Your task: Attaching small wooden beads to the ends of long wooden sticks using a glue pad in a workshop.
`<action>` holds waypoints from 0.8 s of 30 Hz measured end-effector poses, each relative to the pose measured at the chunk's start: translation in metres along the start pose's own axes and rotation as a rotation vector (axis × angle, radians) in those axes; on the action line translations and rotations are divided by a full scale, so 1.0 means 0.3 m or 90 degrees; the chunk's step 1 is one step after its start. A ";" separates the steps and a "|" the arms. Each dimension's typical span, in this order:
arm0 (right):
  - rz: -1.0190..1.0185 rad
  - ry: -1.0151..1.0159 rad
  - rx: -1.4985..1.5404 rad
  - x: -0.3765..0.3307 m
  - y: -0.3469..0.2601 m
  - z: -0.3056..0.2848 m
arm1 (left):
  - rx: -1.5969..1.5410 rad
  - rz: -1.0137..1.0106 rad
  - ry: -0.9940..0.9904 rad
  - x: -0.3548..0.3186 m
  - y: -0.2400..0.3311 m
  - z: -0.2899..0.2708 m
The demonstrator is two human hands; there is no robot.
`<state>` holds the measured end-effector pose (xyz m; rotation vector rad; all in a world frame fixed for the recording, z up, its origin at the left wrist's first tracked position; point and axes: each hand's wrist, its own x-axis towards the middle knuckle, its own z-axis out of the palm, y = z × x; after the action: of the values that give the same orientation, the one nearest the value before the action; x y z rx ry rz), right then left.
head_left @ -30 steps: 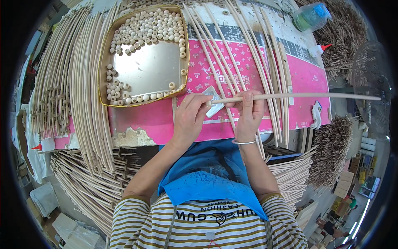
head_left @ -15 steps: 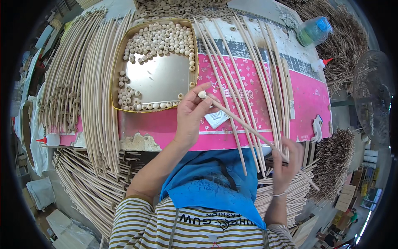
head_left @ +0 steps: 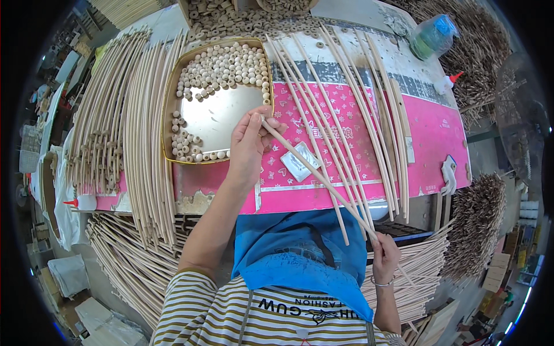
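My left hand is closed around the upper end of a thin wooden stick, by the right edge of the bead tray. Its fingers cover the tip, so whether a bead sits there is hidden. Lower down, beyond the table's front edge, my right hand grips the same stick, which slants down to the right. Round wooden beads with holes fill the back and front left of the yellow-rimmed tray. Beneath the held stick lies a small white square dish with something glossy in it.
Several loose sticks lie across the pink table cover. Bundled sticks stand left of the tray. Wooden rings are heaped at the back. A green jar, a red-tipped bottle and a fan are at right.
My left hand has drawn left toward the tray, and the bead seen at the stick's tip is now out of sight. My right hand has moved down and left along the stick.
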<state>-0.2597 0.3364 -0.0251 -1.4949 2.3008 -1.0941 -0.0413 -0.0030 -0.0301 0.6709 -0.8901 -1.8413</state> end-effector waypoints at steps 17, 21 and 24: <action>0.553 0.645 0.152 -0.494 0.614 -0.091 | 0.200 -0.162 -0.348 -0.106 -0.146 0.368; 0.680 0.685 -0.172 -0.898 1.060 -0.187 | 0.210 -0.242 -0.319 -0.169 -0.208 0.309; 0.717 0.532 -0.408 -0.922 1.161 -0.326 | 0.200 -0.255 -0.301 -0.191 -0.208 0.258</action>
<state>-0.4270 0.6951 -0.2503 0.5200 3.4109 -0.6523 -0.1093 0.0895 -0.0316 0.6476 -1.4586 -2.2952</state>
